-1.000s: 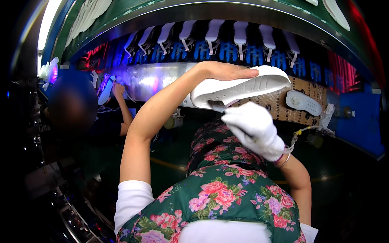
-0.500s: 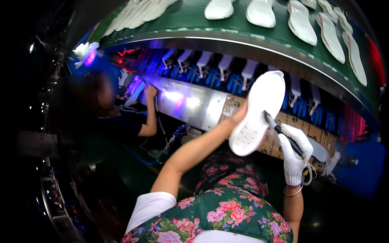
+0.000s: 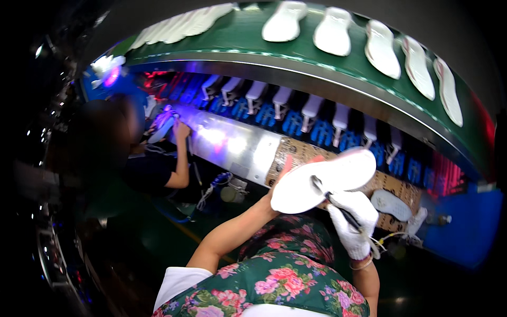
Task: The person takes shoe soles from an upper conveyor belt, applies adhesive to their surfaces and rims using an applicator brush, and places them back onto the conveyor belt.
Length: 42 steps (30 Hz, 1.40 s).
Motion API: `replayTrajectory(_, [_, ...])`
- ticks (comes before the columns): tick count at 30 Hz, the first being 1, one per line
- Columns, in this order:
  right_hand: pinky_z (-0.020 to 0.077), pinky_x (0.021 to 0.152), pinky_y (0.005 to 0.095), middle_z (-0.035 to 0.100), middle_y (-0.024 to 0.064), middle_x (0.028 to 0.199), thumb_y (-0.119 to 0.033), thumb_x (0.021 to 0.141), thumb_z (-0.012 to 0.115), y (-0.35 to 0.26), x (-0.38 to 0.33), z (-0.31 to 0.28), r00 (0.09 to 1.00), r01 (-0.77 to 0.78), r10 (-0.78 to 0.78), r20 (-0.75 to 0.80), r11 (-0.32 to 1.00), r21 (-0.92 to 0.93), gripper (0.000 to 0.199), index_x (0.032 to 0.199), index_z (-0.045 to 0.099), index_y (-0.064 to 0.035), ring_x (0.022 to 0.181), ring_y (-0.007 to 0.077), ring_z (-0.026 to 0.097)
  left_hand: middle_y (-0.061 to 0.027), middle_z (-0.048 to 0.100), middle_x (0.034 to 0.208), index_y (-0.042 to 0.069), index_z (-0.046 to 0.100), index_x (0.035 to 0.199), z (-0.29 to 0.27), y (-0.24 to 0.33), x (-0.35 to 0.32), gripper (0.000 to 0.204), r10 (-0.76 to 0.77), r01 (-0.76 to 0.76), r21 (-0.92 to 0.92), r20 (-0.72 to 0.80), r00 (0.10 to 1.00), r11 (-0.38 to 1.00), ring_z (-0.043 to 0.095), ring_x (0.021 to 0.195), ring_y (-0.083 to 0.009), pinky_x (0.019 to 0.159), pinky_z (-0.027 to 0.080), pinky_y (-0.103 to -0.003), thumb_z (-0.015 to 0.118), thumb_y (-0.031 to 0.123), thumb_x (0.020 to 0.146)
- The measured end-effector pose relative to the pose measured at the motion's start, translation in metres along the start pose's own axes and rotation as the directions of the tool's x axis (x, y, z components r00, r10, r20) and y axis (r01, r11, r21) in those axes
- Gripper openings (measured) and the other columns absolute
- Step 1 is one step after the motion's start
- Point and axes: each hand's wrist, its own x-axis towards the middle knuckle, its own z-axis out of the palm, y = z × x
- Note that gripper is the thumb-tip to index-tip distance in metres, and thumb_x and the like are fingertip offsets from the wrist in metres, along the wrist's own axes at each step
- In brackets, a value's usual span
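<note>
Above the flowered apron (image 3: 274,274), in the middle of the view, the left hand (image 3: 280,177) holds up a white shoe sole (image 3: 322,179). The bare fingers are curled around its nearer, broader end from behind, so this hand is closed on the sole; only a thumb or fingertip shows at the edge. The sole lies with its long axis running from lower left to upper right, slightly tilted, and its flat pale face is turned toward the camera. It looks clean and smooth, with a faint pink line along the upper rim.

Just below and to the right of the sole is the right hand (image 3: 353,224), which wears a white glove. It is closed around a thin dark tool, probably a brush (image 3: 332,203), and the tip of this tool touches the middle of the sole's face. So the right hand is the one that works on the surface, while the left only carries it, and the sole lies up and to the left from the gloved hand.

Behind them runs a curved green conveyor belt (image 3: 237,37) with more white soles (image 3: 332,34) lying across it, and under it a row of blue and white holders (image 3: 296,113). At the left a co-worker's hand (image 3: 182,129) reaches toward the lit machine.
</note>
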Motion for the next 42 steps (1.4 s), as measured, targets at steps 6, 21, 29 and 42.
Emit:
replayTrajectory(6, [0.0544, 0.071, 0.0331, 0.073, 0.0116, 0.093, -0.001, 0.073, 0.079, -0.011, 0.002, -0.004, 0.996, 0.044, -0.043, -0.074, 0.999, 0.015, 0.025, 0.097, 0.074, -0.004, 0.078, 0.0264, 0.07, -0.0388, 0.037, 0.145, -0.002, 0.023, 0.153, 0.024, -0.014, -0.008, 0.1, 0.01, -0.01, 0.04, -0.009, 1.0, 0.999, 0.051, 0.127, -0.044, 0.102, 0.051, -0.047, 0.063, 0.044, 0.074])
replayTrajectory(21, [0.0549, 0.076, 0.0375, 0.073, 0.0149, 0.098, 0.002, 0.072, 0.078, -0.022, 0.021, -0.023, 0.962, 0.204, -0.22, -0.162, 0.972, -0.114, 0.027, 0.098, 0.072, -0.0038, 0.087, 0.0307, 0.07, -0.0167, 0.043, 0.15, 0.015, 0.029, 0.154, 0.001, -0.073, 0.018, 0.105, 0.079, -0.059, -0.237, 0.078, 0.994, 0.97, 0.041, 0.139, -0.0352, 0.116, 0.032, -0.055, 0.044, 0.087, 0.079])
replayTrajectory(29, [0.0554, 0.077, 0.0364, 0.073, 0.0156, 0.099, 0.002, 0.072, 0.077, -0.019, 0.017, -0.004, 0.948, 0.188, -0.228, -0.224, 0.964, -0.186, 0.028, 0.1, 0.073, -0.0019, 0.085, 0.0298, 0.071, -0.0136, 0.046, 0.148, 0.015, 0.038, 0.15, -0.012, -0.083, 0.012, 0.098, 0.091, 0.015, 0.325, -0.308, 0.947, 0.946, 0.046, 0.135, -0.0328, 0.114, 0.036, -0.053, 0.061, 0.076, 0.078])
replayTrajectory(42, [0.0548, 0.074, 0.0352, 0.073, 0.0141, 0.097, 0.0, 0.074, 0.078, -0.016, 0.011, 0.007, 0.949, 0.11, -0.108, -0.297, 0.994, -0.008, 0.027, 0.1, 0.072, -0.0016, 0.083, 0.0267, 0.07, -0.0145, 0.05, 0.145, 0.012, 0.04, 0.148, -0.057, -0.081, 0.014, 0.097, 0.006, 0.006, 0.039, -0.297, 0.955, 0.999, 0.05, 0.132, -0.0316, 0.114, 0.038, -0.048, 0.057, 0.078, 0.08])
